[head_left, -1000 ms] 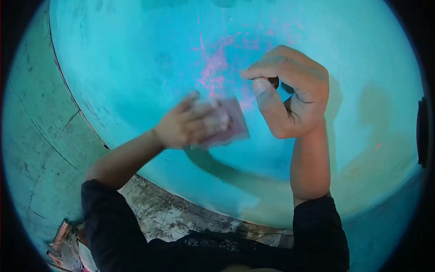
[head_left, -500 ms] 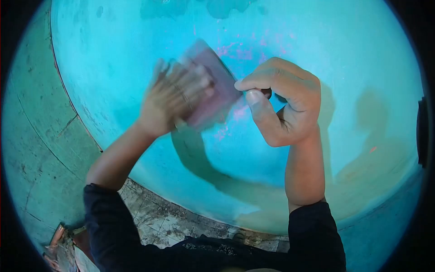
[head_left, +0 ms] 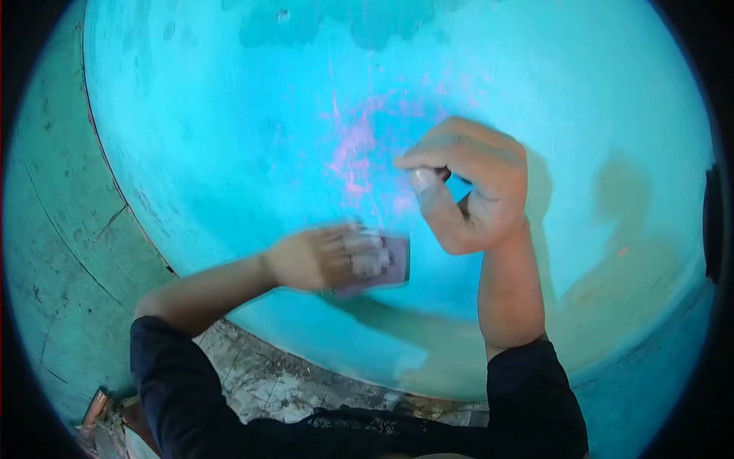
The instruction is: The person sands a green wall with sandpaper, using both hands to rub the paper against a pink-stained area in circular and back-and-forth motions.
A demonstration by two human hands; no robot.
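The left hand point(head_left: 325, 258) is pressing a pinkish sanding sheet point(head_left: 390, 262) against the turquoise wall point(head_left: 229, 115) at frame centre, fingers clamped over it. The right hand point(head_left: 470, 191) is pinching thumb to forefinger just above it, contents unclear.

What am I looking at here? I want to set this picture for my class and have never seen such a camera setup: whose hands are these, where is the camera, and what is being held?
There is no machine: these are one person's two bare hands, filmed by a camera worn on the head and looking down, which bends the picture into a round shape. The left hand, blurred, presses a flat reddish sheet against a turquoise painted surface that shows pink patches. The right hand rests against the same surface with thumb and forefinger pinched together. Whether it holds anything is too small to tell. Below are dark sleeves and a worn tiled floor.
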